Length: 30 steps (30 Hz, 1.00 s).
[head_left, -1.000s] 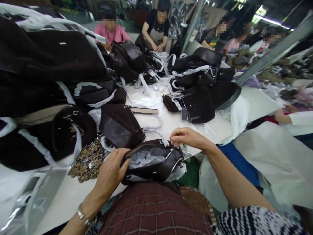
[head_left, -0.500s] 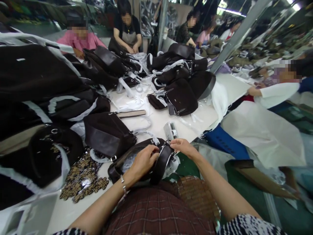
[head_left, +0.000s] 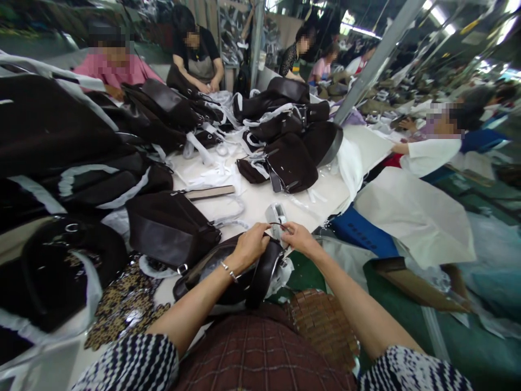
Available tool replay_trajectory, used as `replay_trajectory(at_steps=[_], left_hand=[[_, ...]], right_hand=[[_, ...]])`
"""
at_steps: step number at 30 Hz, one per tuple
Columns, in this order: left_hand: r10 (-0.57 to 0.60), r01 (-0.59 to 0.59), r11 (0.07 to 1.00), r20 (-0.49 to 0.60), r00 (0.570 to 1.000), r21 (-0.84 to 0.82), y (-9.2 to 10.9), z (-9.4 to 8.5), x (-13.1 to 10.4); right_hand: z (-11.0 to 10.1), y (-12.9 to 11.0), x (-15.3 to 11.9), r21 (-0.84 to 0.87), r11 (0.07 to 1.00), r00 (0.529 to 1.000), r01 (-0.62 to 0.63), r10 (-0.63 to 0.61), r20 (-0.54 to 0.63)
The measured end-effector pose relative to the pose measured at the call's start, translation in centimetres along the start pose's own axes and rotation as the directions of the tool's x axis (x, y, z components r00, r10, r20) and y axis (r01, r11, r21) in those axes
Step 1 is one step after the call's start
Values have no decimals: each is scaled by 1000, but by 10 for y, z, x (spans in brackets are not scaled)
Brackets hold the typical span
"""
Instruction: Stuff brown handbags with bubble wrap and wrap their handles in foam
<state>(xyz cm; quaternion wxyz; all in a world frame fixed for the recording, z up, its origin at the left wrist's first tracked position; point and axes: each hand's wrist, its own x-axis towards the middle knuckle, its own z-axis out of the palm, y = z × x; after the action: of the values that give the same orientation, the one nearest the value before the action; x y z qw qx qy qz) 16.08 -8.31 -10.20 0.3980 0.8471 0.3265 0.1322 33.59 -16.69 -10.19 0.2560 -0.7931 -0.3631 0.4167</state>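
Observation:
A dark brown handbag [head_left: 260,277] lies in front of me at the table's near edge, partly hidden by my left arm. Over its top, a thin dark cord [head_left: 280,224] arcs between my two hands. My left hand [head_left: 251,247] pinches one end of it, and my right hand [head_left: 301,240] pinches the other. Just behind the cord stands a small grey tape dispenser [head_left: 273,213]. Another dark brown bag [head_left: 166,228] rests to the left, its strap wrapped in white.
Dark bags [head_left: 288,163] are heaped across the white table [head_left: 260,198]. Flower-shaped patterned pieces [head_left: 122,309] lie at the near left. A woven stool seat [head_left: 325,320] is below on the right, near a blue box [head_left: 362,233]. Several people sit around the table.
Both hands have risen slightly off the bag's top edge, and a thin dark cord now shows stretched between them. The whole view has shifted a little to the right.

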Motion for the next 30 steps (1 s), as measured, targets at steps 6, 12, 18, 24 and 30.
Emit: replay_trajectory(at_steps=[6,12,18,24,30], left_hand=[[-150,274,681,237,960,-679,3,-17,-22],[-158,372,-164,397,904,-914,-5,-27,-47],[-162,334,13,328,931,-942,-6,-28,-64],[-213,384,221,340,916,-897,-10,-2,-80],[-186,412,-319,483,855,-853,-1,-2,-70]], right_hand=[[3,-69,-63,134,933,929,334,-350,123],[7,-62,-72,-196,867,884,457,-468,-8],[13,-44,-46,-473,681,829,559,-453,328],[33,-51,-63,-526,679,858,512,-436,272],[31,-35,-57,-487,716,863,501,-455,219]])
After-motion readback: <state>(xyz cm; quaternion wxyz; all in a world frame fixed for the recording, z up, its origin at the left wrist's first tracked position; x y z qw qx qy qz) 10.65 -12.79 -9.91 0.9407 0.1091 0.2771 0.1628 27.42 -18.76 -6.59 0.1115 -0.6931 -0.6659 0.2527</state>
